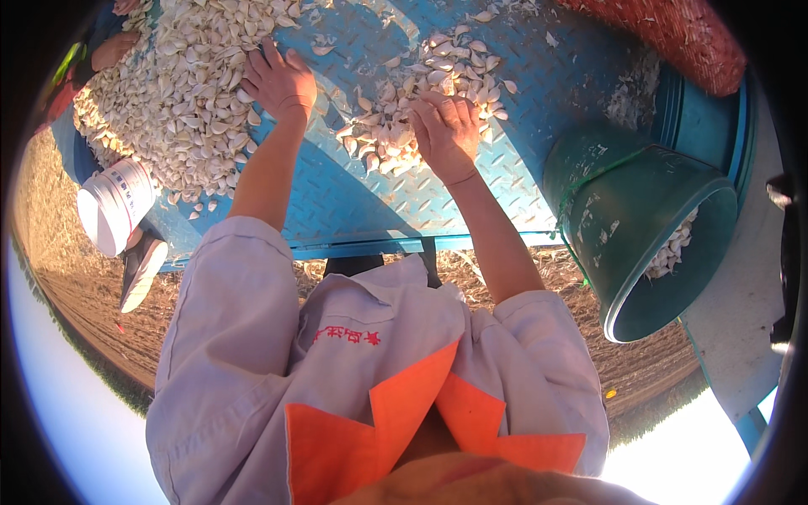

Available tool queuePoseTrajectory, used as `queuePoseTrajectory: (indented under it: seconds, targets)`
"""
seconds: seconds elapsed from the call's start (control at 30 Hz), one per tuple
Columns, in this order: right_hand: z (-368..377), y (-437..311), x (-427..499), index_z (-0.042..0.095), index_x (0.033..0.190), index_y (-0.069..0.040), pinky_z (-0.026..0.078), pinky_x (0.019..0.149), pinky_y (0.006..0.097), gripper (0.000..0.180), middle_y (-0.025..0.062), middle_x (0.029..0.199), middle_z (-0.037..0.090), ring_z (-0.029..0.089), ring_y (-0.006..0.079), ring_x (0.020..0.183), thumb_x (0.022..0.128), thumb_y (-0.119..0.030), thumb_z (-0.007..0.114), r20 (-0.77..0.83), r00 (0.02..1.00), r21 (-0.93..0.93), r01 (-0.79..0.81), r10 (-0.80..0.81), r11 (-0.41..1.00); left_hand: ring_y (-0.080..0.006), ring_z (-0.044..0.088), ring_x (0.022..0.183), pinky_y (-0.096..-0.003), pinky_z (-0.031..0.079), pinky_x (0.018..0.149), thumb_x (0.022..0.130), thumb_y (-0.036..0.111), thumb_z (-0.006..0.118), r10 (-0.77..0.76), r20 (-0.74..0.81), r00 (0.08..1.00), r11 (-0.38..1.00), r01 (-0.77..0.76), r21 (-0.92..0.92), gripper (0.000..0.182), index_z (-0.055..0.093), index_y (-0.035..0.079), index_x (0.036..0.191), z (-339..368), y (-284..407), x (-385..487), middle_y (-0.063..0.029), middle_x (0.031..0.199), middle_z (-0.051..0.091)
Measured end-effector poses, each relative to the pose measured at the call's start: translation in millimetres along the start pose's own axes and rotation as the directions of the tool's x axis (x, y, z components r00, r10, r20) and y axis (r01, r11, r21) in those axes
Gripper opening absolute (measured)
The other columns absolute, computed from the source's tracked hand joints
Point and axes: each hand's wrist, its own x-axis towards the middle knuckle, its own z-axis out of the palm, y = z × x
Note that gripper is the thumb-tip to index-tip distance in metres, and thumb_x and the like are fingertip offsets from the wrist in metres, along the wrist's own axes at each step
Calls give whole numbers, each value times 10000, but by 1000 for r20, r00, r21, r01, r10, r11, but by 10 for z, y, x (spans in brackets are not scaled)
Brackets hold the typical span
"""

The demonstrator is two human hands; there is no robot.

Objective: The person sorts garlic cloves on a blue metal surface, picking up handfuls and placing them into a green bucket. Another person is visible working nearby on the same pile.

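Garlic cloves (pixel 189 82) lie in a large heap on a blue diamond-plate metal surface (pixel 353 208). My left hand (pixel 279 79) rests at the heap's right edge, palm down, its fingers spread over the outer cloves. A smaller pile of garlic cloves (pixel 391 142) lies to the right on the same surface. Over this pile is my right hand (pixel 447 134), back up, with bent fingers touching the cloves; whether it grips any is hidden beneath it.
A green bucket (pixel 631 233) tilts at the right, with cloves inside. A white bucket (pixel 120 202) stands tipped at the left, near a shoe. Red mesh sacking (pixel 669 38) lies at the upper right. Another person's hand (pixel 115 50) is beside the heap's far left.
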Motion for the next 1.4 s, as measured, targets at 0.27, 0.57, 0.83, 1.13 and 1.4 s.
queuePoseTrajectory:
  seconds: [0.27, 0.57, 0.83, 1.13, 1.4]
  targets:
    - [-134, 754, 168, 675, 897, -157, 478, 739, 412, 94, 43, 883, 644, 622, 289, 837, 813, -194, 652, 18, 861, 11, -509, 509, 861, -303, 325, 1336, -509, 228, 1075, 936, 373, 463, -18, 24, 1000, 998, 19, -55, 504, 420, 142, 1381, 24, -9, -6, -127, 1379, 419]
    - [-244, 932, 486, 650, 973, -130, 491, 706, 414, 228, 42, 964, 639, 629, 282, 858, 806, -270, 717, 348, 879, -156, -288, 326, 945, -298, 381, 1285, -480, 294, 1024, 928, 369, 473, 23, -54, 998, 998, -20, 62, 480, 423, 158, 1357, 55, -19, -5, -101, 1322, 444]
    - [-240, 927, 454, 634, 960, -106, 488, 715, 410, 226, 57, 955, 637, 625, 284, 853, 817, -265, 707, 416, 823, -238, -314, 388, 919, -309, 298, 1357, -522, 198, 1097, 944, 394, 430, -27, 39, 999, 997, 30, -71, 523, 399, 148, 1405, 27, -20, -9, -124, 1422, 386]
    - [-328, 1054, 309, 609, 952, -26, 531, 735, 346, 178, 93, 924, 665, 644, 212, 804, 925, -199, 580, 399, 687, 810, -574, 607, 117, -349, 289, 1394, -517, 231, 1124, 917, 284, 489, -102, 107, 989, 994, 98, 47, 575, 377, 90, 1447, -137, 115, -16, -153, 1493, 359]
    - [-95, 487, 562, 616, 1029, -60, 537, 773, 384, 205, 101, 978, 647, 643, 211, 907, 922, -230, 576, 508, 747, 630, -662, 429, 405, -334, 335, 1364, -524, 254, 1106, 903, 280, 509, -112, 145, 983, 993, 108, 37, 576, 392, 75, 1428, -268, 157, -17, -152, 1460, 396]
